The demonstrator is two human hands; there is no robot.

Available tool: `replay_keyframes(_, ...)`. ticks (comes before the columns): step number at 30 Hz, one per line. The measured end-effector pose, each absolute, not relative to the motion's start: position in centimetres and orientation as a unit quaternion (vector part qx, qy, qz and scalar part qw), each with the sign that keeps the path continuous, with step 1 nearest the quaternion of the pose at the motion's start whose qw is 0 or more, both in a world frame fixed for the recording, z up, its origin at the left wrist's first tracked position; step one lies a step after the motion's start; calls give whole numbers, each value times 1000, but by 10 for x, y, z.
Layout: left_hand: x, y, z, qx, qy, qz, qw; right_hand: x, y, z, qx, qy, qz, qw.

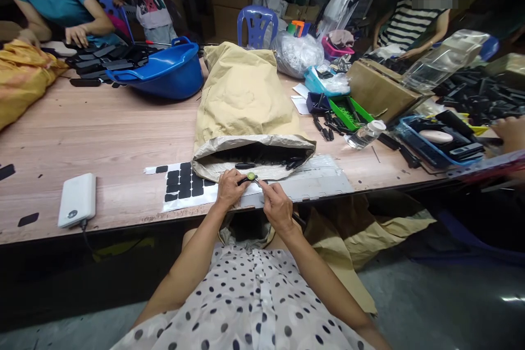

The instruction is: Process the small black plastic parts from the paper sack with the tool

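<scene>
both hands at table [102,136] front edge, left hand [230,188] and right hand [277,206] pinching small black part [248,178], paper sack [246,115] mouth just behind, bare table left

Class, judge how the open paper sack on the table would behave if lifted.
The paper sack is creased and slumped, so probably floppy. Its mouth gapes; the black parts inside would likely spill.

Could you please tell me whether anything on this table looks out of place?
A clear bottle lies on its side near the green tray; loose black pads are strewn by the power bank.
</scene>
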State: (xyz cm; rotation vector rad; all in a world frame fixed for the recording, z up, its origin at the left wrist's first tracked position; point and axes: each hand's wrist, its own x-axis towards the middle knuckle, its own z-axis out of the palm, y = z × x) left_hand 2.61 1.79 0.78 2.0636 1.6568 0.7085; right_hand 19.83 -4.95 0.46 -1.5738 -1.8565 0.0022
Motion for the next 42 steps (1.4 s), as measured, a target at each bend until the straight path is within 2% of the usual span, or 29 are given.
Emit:
replay_keyframes(13, 28, 17, 6, 736, 592, 269, 185, 214, -38, 4, -633, -687, -16, 358)
replay_keyframes(21, 24, 17, 5, 734, 590, 279, 189, 234, -12, -7, -658, -680, -113, 302)
replay_keyframes(26, 20, 18, 4, 744, 580, 281, 178, 229, -12, -16, -661, -670, -160, 296)
replay_keyframes(30, 19, 2, 14, 775, 524, 314, 164, 227, -12, -17, -668, -670, -160, 282)
replay_keyframes(33, 19, -32, 21, 815, 439, 325, 194, 228, -13, -17, -671, -669, -157, 279)
replay_keyframes(36, 24, -71, 21, 844, 409, 246, 243, 229, -12, -19, -671, -669, -154, 281)
replay_keyframes(42, 36, -96, 10, 777, 549, -34, 307, 229, -10, -22, -674, -663, -143, 293)
